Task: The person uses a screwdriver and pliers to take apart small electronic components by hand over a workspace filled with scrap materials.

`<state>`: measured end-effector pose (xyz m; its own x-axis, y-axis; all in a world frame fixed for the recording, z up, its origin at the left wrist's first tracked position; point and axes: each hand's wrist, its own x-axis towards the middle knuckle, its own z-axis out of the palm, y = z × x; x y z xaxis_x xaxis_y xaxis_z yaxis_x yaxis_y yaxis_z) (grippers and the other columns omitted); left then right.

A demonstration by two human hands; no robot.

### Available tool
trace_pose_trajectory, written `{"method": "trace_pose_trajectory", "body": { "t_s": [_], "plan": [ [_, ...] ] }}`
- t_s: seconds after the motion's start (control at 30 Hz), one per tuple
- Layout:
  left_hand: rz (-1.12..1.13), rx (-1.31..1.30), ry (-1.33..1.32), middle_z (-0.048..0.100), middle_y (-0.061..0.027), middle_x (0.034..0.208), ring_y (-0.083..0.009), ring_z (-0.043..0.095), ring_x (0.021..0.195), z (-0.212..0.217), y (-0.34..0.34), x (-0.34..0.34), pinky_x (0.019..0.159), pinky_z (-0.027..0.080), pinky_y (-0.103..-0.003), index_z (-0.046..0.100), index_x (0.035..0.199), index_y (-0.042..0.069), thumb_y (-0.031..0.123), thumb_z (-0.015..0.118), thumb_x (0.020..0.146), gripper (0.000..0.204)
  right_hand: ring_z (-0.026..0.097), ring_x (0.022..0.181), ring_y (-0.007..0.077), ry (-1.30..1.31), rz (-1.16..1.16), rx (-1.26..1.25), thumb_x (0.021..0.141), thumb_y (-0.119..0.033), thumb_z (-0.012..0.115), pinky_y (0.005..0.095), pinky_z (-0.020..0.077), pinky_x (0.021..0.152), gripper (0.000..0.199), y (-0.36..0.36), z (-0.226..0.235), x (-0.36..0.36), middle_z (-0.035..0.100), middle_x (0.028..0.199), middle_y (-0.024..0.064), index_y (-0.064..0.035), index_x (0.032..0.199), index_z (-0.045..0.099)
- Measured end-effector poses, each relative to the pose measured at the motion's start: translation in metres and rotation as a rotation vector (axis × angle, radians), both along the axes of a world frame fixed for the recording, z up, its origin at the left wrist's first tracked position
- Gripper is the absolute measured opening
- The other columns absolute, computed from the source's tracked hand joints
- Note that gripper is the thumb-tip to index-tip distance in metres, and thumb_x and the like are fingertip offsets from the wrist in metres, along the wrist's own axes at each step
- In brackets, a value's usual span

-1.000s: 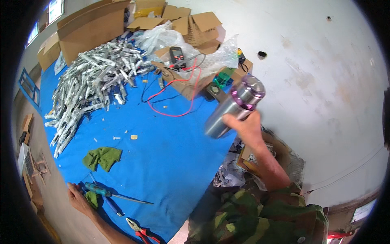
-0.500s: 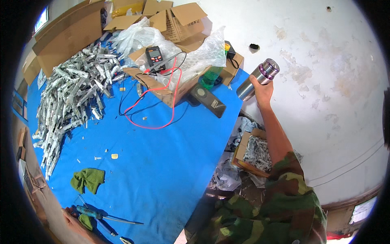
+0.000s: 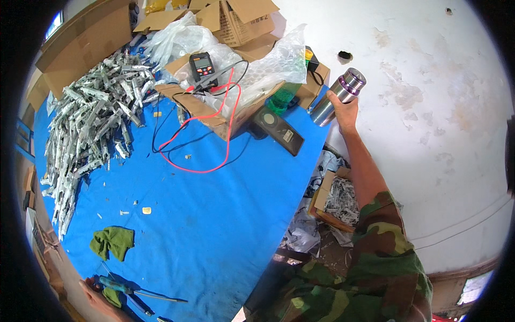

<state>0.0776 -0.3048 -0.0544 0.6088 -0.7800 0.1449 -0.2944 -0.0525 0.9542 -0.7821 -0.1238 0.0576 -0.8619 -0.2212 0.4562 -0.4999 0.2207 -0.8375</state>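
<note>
My right hand (image 3: 346,110) grips a steel tumbler (image 3: 337,97) with a purple band near its lid. It holds the tumbler tilted at the far right edge of the blue table cover (image 3: 214,214), beside a cardboard box (image 3: 314,86). My camouflage sleeve runs up from the lower right. Only a sliver of my left hand (image 3: 99,303) shows at the bottom left, next to a blue-handled screwdriver (image 3: 134,291). Whether that hand holds anything is hidden.
A large heap of silvery metal strips (image 3: 91,123) covers the left of the table. A multimeter (image 3: 203,64) with red and black leads sits on an open box with clear plastic bags. A black flat device (image 3: 279,131), a green rag (image 3: 112,241) and a floor box of scraps (image 3: 340,198) are near.
My right hand has carried the tumbler up and away to the right, from over the table's middle to its far right edge. The view has shifted toward the boxes.
</note>
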Motion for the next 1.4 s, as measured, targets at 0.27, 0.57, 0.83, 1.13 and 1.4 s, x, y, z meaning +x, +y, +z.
{"method": "trace_pose_trajectory", "body": {
  "t_s": [0.27, 0.57, 0.83, 1.13, 1.4],
  "plan": [
    [-0.098, -0.052, 0.101, 0.070, -0.0064, 0.091, -0.0122, 0.058, 0.078, -0.044, -0.014, 0.047, 0.072, 0.048, -0.028, 0.071, 0.107, -0.002, 0.047, 0.056, 0.110, 0.051, 0.068, 0.096, 0.0198, 0.046, 0.062, 0.026, 0.094, -0.035, 0.081, 0.0372, 0.0549, 0.086, 0.051, 0.037, -0.022, -0.020, 0.074, 0.109, 0.0126, 0.0046, 0.123, 0.067],
    [-0.061, -0.066, 0.023, 0.069, -0.0055, 0.081, -0.0092, 0.054, 0.069, 0.002, 0.002, 0.003, 0.062, 0.043, -0.026, 0.071, 0.091, -0.001, 0.045, 0.058, 0.110, 0.052, 0.068, 0.085, 0.0135, 0.026, 0.542, 0.319, 0.098, -0.019, 0.071, 0.0332, 0.0558, 0.076, 0.020, 0.013, -0.042, 0.247, 0.074, 0.094, 0.0067, -0.0031, 0.111, 0.073],
    [-0.087, -0.020, -0.023, 0.071, -0.0070, 0.084, -0.0106, 0.059, 0.071, -0.002, -0.003, -0.004, 0.064, 0.048, -0.028, 0.074, 0.095, -0.004, 0.048, 0.058, 0.109, 0.056, 0.073, 0.089, 0.0336, 0.306, 1.141, 0.565, 0.093, -0.024, 0.077, 0.0436, 0.0585, 0.076, 0.022, -0.076, -0.040, 0.434, 0.073, 0.105, 0.0138, -0.0077, 0.109, 0.075],
    [-0.051, -0.019, -0.071, 0.069, -0.0055, 0.077, -0.0093, 0.055, 0.065, 0.012, 0.003, -0.011, 0.062, 0.045, -0.028, 0.075, 0.093, -0.004, 0.047, 0.061, 0.108, 0.055, 0.070, 0.098, 0.0370, 0.475, 1.277, 0.459, 0.095, -0.033, 0.075, 0.0490, 0.0572, 0.078, 0.038, -0.177, -0.045, 0.546, 0.065, 0.116, 0.0145, -0.0121, 0.127, 0.070],
    [-0.020, -0.013, -0.081, 0.070, -0.0066, 0.077, -0.0103, 0.056, 0.066, 0.006, 0.001, -0.006, 0.062, 0.045, -0.031, 0.075, 0.094, -0.004, 0.051, 0.060, 0.107, 0.059, 0.071, 0.094, 0.0395, 0.629, 1.341, 0.532, 0.096, -0.030, 0.074, 0.0514, 0.0580, 0.074, 0.026, -0.219, -0.077, 0.601, 0.061, 0.108, 0.0192, -0.0136, 0.116, 0.070]
  ]
}}
